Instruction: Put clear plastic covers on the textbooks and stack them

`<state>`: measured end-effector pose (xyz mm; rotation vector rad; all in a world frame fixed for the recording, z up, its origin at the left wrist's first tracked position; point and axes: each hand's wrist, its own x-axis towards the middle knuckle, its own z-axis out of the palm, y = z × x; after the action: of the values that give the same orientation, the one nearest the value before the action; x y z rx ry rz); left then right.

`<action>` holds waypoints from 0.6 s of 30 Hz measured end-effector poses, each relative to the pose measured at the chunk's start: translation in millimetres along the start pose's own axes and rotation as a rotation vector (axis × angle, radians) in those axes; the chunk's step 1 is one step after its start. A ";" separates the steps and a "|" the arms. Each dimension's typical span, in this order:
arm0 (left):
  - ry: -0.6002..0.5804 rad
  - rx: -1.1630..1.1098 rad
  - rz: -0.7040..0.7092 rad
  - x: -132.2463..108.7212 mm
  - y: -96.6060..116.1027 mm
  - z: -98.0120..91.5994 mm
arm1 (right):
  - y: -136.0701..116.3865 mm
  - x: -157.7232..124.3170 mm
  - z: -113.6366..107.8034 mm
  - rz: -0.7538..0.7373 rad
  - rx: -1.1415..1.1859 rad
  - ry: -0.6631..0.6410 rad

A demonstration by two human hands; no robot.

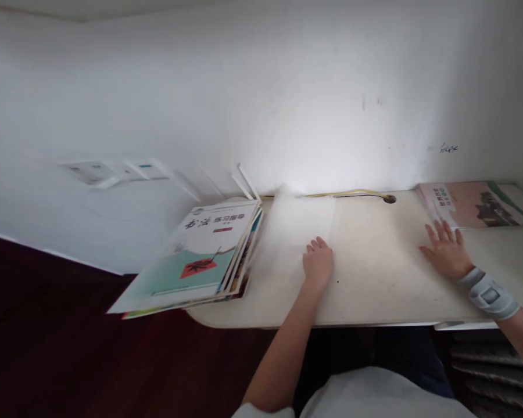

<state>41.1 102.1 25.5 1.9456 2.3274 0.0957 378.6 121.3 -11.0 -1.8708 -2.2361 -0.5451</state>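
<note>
My left hand rests palm down on the white desk, fingers loosely curled and holding nothing. A stack of books with a white and teal cover on top lies to its left, hanging over the desk's left end. My right hand lies flat with fingers spread, touching the near edge of a pink-covered book at the desk's far right. A grey band wraps my right wrist.
A yellow cable runs along the wall to a hole in the desk top. White wall behind, with wall sockets at the left. Dark red floor lies left of and below the desk.
</note>
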 end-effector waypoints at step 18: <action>-0.076 -1.735 -0.034 9.1 -18.4 -77.8 | -90.8 -46.2 -56.4 -0.379 0.359 0.024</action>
<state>12.1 109.3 100.2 0.8585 1.1333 1.3789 293.4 44.5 9.0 -1.2737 -2.4843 -0.1917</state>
